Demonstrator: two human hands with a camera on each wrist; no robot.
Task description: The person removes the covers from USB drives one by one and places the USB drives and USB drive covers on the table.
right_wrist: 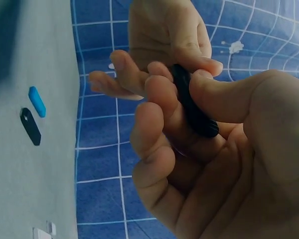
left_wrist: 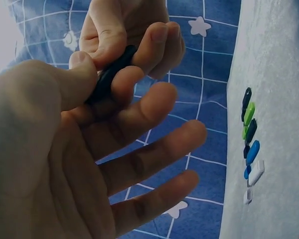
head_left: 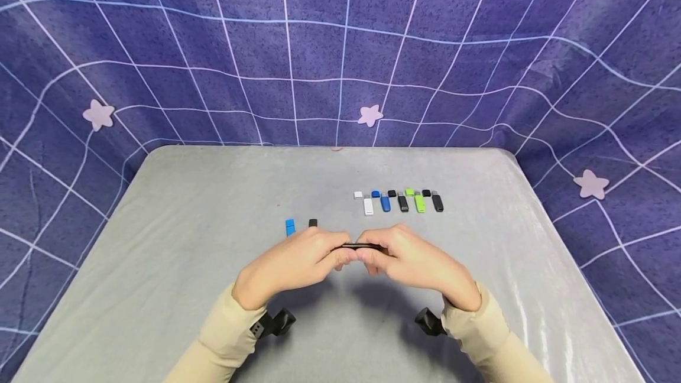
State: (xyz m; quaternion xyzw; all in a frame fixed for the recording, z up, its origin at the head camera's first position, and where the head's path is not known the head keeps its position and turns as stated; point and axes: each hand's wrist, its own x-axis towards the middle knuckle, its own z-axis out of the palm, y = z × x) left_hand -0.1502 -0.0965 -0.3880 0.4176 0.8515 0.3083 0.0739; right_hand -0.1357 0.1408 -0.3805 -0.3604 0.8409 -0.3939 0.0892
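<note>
Both hands meet above the middle of the grey table (head_left: 186, 265) and hold one black USB stick (head_left: 362, 246) between them. My left hand (head_left: 303, 262) pinches its left end with thumb and forefinger; the other fingers spread loosely in the left wrist view, where the black stick (left_wrist: 107, 74) shows. My right hand (head_left: 409, 259) grips the right end, fingers and thumb curled round the black stick (right_wrist: 192, 102). On the table behind the left hand lie a light blue stick (head_left: 289, 227) and a black stick (head_left: 313, 223).
A row of sticks with caps off (head_left: 399, 200), white, blue, black, green and black, lies right of centre toward the back. A purple grid cloth with stars (head_left: 340, 64) hangs behind the table. Black wrist camera mounts (head_left: 276, 322) sit under both sleeves.
</note>
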